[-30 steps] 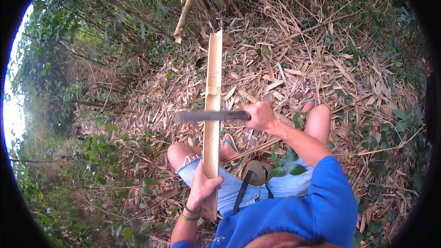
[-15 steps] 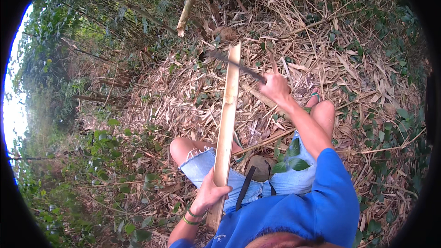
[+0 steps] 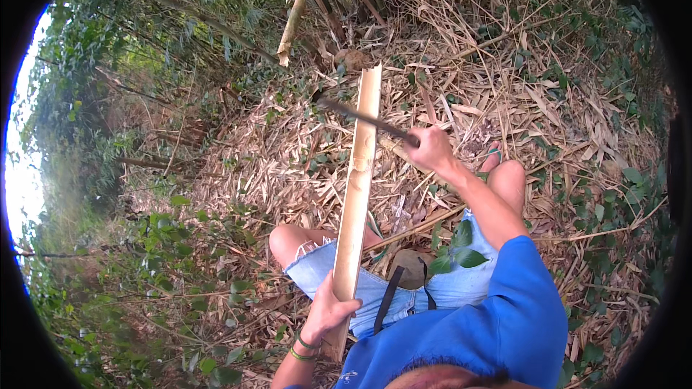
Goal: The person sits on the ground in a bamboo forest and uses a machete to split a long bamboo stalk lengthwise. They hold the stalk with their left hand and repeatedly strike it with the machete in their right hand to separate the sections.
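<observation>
A long split length of bamboo [image 3: 353, 209], its pale hollow side up, slants from my lap out over the leaf litter. Near its close end my left hand [image 3: 331, 311] is wrapped round it, thumb across the edge. My right hand [image 3: 431, 149] is closed round the handle of a machete [image 3: 364, 117]. The dark blade lies crosswise over the far part of the bamboo, above the node; whether it touches the inner face I cannot tell. The handle itself is mostly hidden in my fist.
Dry bamboo leaves [image 3: 245, 151] cover the ground. A cut bamboo pole [image 3: 297, 14] hangs at the top. Thin stems stand behind it. A leafy sprig [image 3: 461, 248] lies over my right thigh, and a stone [image 3: 409, 268] sits between my legs. Green shrubs [image 3: 166, 266] grow at left.
The machete and my right hand have come slightly toward me along the bamboo. The bamboo's far end has shifted a little to the right. My left hand keeps its grip.
</observation>
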### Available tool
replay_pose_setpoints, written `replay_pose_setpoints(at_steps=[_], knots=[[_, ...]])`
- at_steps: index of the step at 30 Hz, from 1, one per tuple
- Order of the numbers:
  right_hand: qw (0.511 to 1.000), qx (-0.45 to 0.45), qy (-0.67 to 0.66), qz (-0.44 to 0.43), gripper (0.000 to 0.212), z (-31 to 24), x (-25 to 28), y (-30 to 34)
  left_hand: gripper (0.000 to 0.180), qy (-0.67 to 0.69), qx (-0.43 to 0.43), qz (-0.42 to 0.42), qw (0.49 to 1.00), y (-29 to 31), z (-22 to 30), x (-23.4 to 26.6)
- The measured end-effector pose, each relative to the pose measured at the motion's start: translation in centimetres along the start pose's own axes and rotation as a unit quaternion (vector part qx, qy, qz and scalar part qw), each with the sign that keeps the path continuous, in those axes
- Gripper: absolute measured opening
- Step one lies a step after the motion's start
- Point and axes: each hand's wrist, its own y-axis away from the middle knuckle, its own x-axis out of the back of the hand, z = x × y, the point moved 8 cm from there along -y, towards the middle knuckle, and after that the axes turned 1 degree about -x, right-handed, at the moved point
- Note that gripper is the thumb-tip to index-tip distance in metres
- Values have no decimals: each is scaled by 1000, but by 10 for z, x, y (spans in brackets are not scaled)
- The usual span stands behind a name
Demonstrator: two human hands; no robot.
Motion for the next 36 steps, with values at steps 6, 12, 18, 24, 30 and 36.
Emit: replay_pose_setpoints(at_steps=[6,12,18,24,30,36], knots=[[996,-23,84,31,22,43,7,-9,63,4,30,-11,999,8,-5,-4],[960,251,80,97,15,-48,-8,38,59,-89,-31,41,995,0,0,6],[992,-54,96,53,16,35,44,-10,59,-71,14,29,997,22,-19,6],[968,176,164,76,20,4,15,15,62,-104,31,14,994,25,-32,8],[972,-165,-55,155,17,86,60,-5,69,-187,-10,4,982,45,-25,9],[720,-247,-647,31,45,26,-8,22,60,-267,-10,39,963,16,-18,-2]])
